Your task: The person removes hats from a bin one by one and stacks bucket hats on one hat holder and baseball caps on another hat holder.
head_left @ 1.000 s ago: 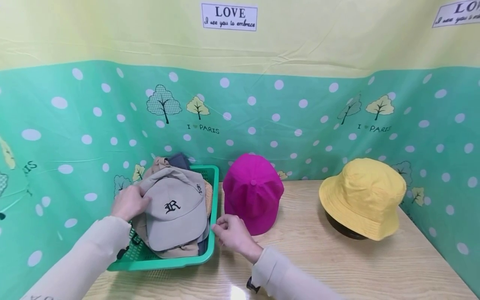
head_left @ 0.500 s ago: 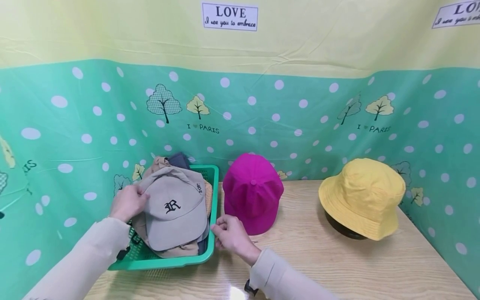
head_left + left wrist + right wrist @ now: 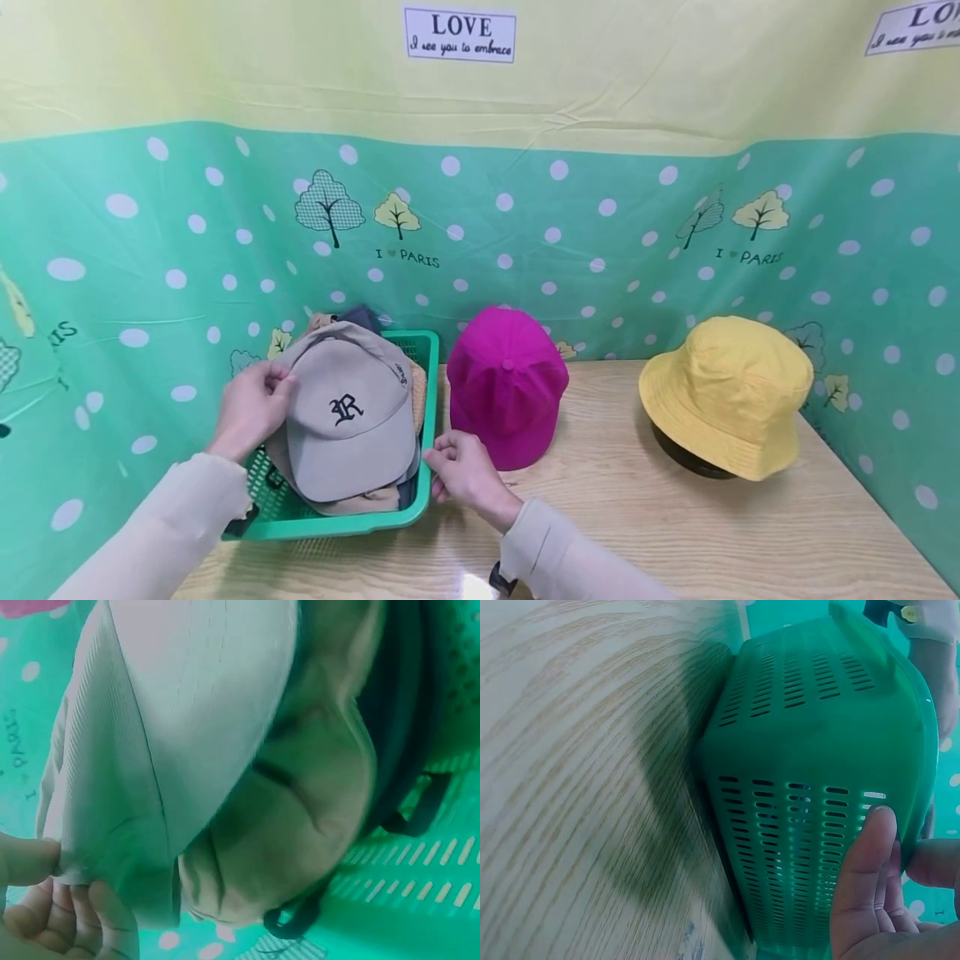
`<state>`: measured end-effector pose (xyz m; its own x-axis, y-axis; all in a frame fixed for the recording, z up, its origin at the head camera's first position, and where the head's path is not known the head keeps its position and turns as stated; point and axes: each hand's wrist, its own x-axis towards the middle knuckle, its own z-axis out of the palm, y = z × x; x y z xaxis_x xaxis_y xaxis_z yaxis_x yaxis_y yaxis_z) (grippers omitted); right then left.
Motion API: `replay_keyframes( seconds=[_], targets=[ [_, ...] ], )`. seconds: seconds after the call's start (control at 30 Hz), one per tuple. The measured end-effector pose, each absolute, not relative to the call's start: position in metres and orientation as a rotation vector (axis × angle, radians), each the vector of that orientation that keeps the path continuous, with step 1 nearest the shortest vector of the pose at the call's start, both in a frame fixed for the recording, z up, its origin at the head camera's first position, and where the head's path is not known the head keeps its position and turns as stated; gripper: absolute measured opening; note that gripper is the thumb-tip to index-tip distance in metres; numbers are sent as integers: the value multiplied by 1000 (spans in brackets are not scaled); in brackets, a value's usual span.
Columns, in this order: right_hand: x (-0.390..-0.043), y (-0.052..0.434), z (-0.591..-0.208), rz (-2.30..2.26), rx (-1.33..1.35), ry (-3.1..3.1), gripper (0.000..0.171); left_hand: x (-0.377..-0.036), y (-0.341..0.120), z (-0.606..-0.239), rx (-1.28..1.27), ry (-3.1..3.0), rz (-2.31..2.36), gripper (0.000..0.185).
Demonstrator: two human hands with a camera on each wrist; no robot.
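Looks like pick-up step: pinching gray cap (image 3: 348, 392), atop pile (image 3: 277, 825) in basket (image 3: 330, 528), with left hand (image 3: 251, 407); gripping rim (image 3: 928, 735) with right hand (image 3: 468, 468) (handy brace). Probably calls for lifting cap clear next, rim steadied.

A light wooden bench (image 3: 600, 533) with wavy brown grain is bearing everything. Toward its left edge, a green rectangular plastic basket (image 3: 330, 527) with slotted walls is sitting directly on the wood and casting a shadow there. Just right of it, near the back edge, a magenta cloth baseball cap (image 3: 508, 392) is standing crown up, its visor facing the front edge. Toward the right edge, a dark rounded support (image 3: 690, 461), mostly hidden, is resting beneath a yellow cloth bucket hat (image 3: 727, 392).
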<state>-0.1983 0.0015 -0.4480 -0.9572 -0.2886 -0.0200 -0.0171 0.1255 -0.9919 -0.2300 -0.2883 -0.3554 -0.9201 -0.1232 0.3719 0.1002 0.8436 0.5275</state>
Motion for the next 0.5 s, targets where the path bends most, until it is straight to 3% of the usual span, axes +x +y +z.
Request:
replay_keyframes(
  seconds=[0.5],
  targets=[
    [-199, 4, -447, -1937, -292, 2149, 17, -199, -261, -331, -91, -2399, -893, 15]
  ],
)
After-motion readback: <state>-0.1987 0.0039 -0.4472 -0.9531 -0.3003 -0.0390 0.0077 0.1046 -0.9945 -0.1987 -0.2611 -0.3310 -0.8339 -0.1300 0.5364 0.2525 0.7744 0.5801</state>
